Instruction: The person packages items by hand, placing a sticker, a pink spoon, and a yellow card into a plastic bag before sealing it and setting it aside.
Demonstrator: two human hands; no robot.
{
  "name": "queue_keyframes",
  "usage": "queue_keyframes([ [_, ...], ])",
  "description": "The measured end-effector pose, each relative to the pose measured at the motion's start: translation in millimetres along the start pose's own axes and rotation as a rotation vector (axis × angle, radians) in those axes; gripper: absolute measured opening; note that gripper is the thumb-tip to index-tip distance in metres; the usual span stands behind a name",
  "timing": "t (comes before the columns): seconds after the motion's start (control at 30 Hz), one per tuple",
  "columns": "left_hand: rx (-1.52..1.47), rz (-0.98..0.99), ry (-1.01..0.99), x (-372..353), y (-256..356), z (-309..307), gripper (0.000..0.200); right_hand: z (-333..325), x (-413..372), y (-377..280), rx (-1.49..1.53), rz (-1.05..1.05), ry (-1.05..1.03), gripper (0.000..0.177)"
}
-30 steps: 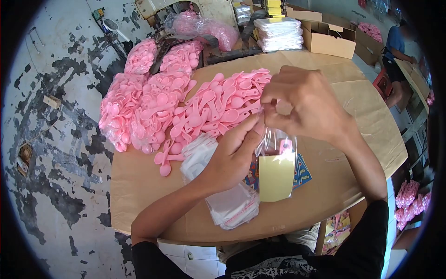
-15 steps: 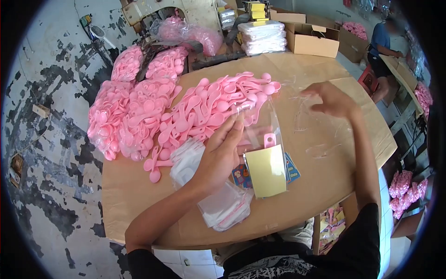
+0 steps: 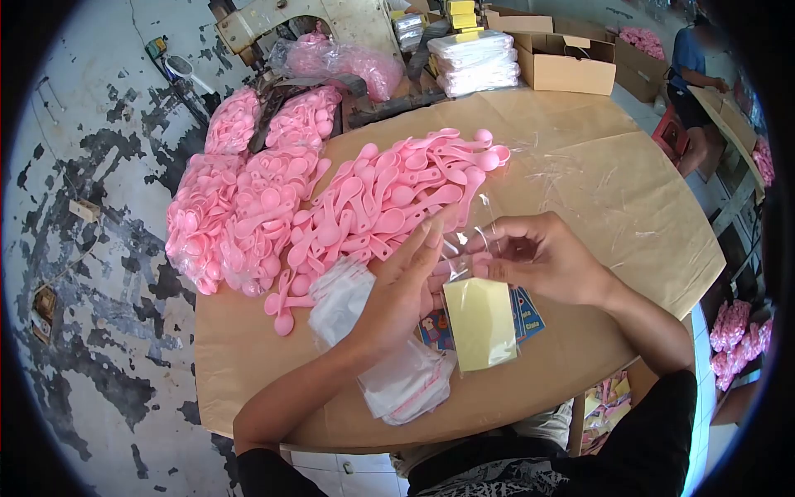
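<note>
Over the worktop, the clear bag extends bodyward, lengthwise, from the right hand's pinching grip; left hand adjoins its upper left side, closure indeterminable.

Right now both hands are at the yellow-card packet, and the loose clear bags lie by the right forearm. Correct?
Wrong forearm. The head view shows the loose clear bags by the left forearm. The rest holds: left hand and right hand are both at the yellow-card packet.
</note>
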State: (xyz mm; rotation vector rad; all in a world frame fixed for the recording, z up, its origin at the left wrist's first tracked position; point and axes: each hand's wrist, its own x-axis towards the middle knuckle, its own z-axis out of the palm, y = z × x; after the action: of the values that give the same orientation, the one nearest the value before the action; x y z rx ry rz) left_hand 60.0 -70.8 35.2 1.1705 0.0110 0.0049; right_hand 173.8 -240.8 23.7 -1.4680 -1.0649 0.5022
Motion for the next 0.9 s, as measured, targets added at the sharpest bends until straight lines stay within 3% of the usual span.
queue_keyframes([
  [0.2,0.077,-0.058,0.073,2,-6,-8,0.043,-5,-2,-15,0.103,0.152,0.053,0.023],
  [0.4,0.226,0.039,0.100,1,-5,-6,0.042,-13,0,-9,0.056,0.090,-0.077,0.023],
  [0.5,0.079,0.030,0.080,1,-3,-2,0.042,-15,0,-14,0.083,0.100,-0.022,0.021],
  [0.6,0.100,-0.018,-0.009,1,6,-9,0.040,-17,0,-5,0.145,0.043,0.020,0.020],
  [0.7,0.414,0.123,-0.059,4,1,-17,0.034,-18,1,-2,0.109,0.020,0.048,0.021],
  [0.8,0.378,0.064,-0.055,4,6,-21,0.029,-17,2,-9,0.118,-0.002,0.050,0.022],
  [0.9,0.398,0.121,-0.094,7,6,-27,0.026,-22,5,0,-0.019,-0.224,-0.025,0.021],
])
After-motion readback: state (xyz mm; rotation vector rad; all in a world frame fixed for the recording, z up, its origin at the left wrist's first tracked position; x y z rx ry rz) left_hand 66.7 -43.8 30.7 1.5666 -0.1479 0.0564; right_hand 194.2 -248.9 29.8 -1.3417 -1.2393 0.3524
